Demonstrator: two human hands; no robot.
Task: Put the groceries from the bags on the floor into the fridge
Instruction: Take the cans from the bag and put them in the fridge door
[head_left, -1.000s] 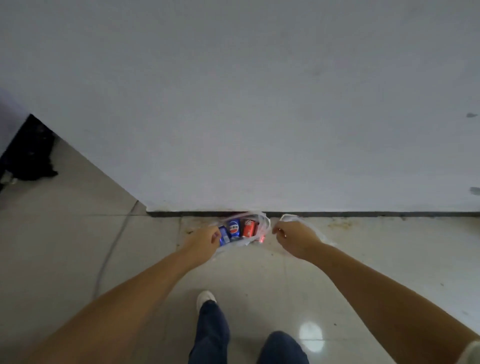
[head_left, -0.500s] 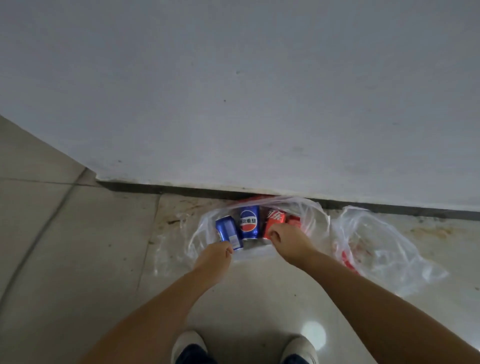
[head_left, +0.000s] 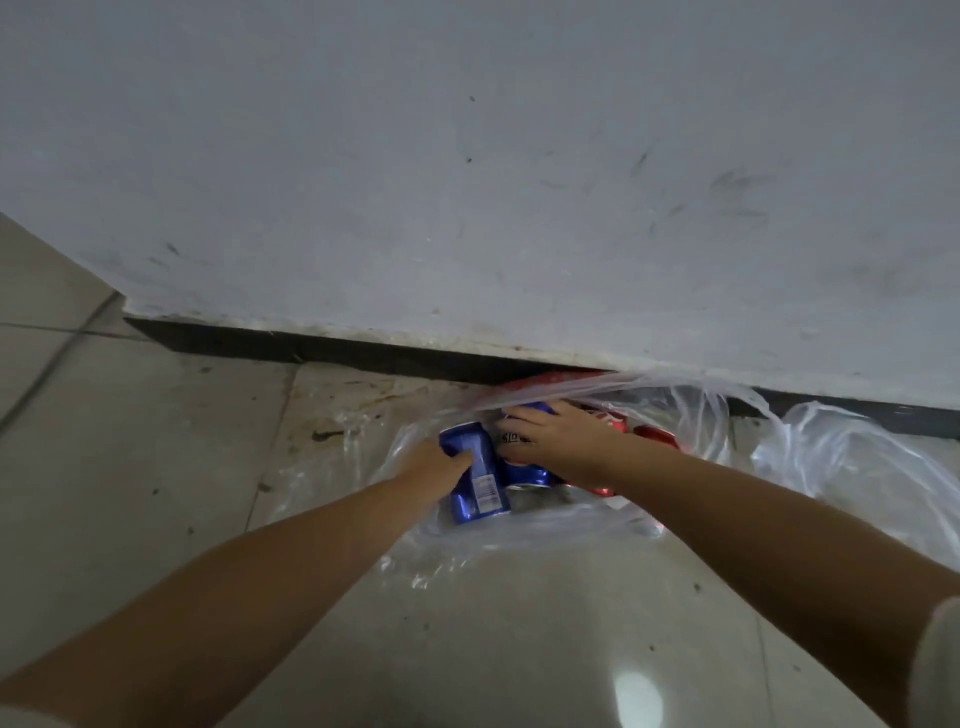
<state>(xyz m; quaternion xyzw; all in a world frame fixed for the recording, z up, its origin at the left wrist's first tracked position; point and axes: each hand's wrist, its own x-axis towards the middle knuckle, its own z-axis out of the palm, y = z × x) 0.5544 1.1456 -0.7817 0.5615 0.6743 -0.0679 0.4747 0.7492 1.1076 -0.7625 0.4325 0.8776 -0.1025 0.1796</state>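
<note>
White wall (head_left: 467, 156) and tiled floor (head_left: 130, 467) fill my view, closer than a second ago; I've dropped low over the clear plastic bag (head_left: 519, 535) at the wall's foot, its mouth now spread; cans are reachable, fridge not in view. Both forearms reach forward and down; my left hand (head_left: 436, 465) wraps the left blue can (head_left: 475, 478); my right hand (head_left: 558, 439) lies fingers-spread over the second blue can (head_left: 524, 470), grip uncertain; red cans (head_left: 649, 434) beside it.

Two blue soda cans (head_left: 477, 475) (head_left: 524, 470), at least two red soda cans (head_left: 608, 418) (head_left: 655, 435), partly hidden, two clear plastic bags (head_left: 332, 467) (head_left: 852, 457), and two hands (head_left: 434, 467) (head_left: 558, 439).
</note>
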